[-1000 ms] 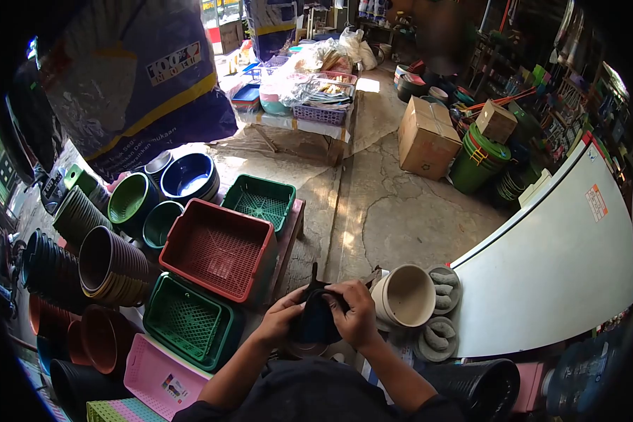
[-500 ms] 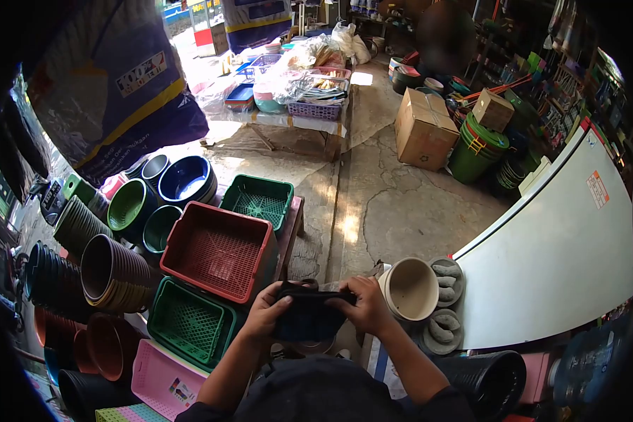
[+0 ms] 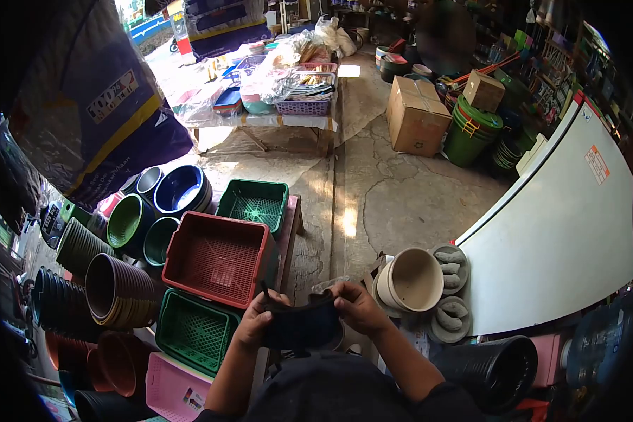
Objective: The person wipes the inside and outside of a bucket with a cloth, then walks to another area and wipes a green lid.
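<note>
A dark, soft item, perhaps a cloth or pouch, hangs between my two hands in front of my body. My left hand pinches its left upper corner, with a thin dark strip sticking up beside the fingers. At the right upper corner, my right hand grips the edge between thumb and fingers. The top edge sags a little in the middle. A red basket is just beyond my left hand, and a cream pot stands to the right of my right hand.
Green baskets, a pink basket and stacked pots crowd the left. Grey stone mortars and a white panel are at right. Farther off are a cardboard box, green buckets and a goods table.
Both hands have moved slightly left and the dark item now hangs lower, its top edge more sagged. The camera view has shifted a little.
</note>
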Available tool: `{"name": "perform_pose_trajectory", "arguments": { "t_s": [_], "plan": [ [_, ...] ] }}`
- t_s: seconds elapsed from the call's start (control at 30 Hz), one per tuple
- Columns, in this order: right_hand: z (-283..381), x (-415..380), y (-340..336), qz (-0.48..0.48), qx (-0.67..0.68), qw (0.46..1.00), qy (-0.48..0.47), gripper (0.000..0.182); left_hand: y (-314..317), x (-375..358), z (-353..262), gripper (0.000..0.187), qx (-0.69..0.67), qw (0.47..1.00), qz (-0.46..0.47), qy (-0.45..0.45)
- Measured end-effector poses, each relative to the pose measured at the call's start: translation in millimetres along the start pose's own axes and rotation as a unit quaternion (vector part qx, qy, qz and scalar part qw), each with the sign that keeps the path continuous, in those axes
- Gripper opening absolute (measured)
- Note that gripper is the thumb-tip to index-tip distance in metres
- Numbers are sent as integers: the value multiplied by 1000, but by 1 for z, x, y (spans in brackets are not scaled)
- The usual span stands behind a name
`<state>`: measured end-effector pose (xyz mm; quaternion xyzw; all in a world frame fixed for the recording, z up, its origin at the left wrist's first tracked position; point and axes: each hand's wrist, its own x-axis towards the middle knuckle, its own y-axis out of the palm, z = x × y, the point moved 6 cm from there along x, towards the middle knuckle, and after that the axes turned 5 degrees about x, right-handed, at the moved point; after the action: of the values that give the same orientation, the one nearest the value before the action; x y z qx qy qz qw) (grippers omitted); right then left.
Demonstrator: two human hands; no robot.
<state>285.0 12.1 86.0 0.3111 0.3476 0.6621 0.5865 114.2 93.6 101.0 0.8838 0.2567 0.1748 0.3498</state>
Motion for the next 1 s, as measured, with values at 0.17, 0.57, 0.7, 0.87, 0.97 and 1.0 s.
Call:
{"name": "perform_pose_trajectory", "arguments": {
  "t_s": [0.17,0.57,0.7,0.87,0.97,1.0],
  "plan": [
    [27,-7,-7,-163,-290,923,-195,20,-15,-2,-15,25,191,978,-77,-14],
    [15,-2,18,-295,-301,874,-241,23,4,1,-12,18,534,764,-303,198],
    [-1,2,18,-332,-290,838,-320,20,16,1,-14,18,630,686,-293,214],
    [4,0,13,-343,-330,789,-389,17,13,-3,-9,16,634,696,-288,175],
    [3,1,11,-323,-314,808,-379,17,-3,-5,-4,16,604,709,-318,176],
    [4,2,13,-321,-315,809,-378,17,-4,-6,-5,17,604,705,-322,187]
  ]
}}
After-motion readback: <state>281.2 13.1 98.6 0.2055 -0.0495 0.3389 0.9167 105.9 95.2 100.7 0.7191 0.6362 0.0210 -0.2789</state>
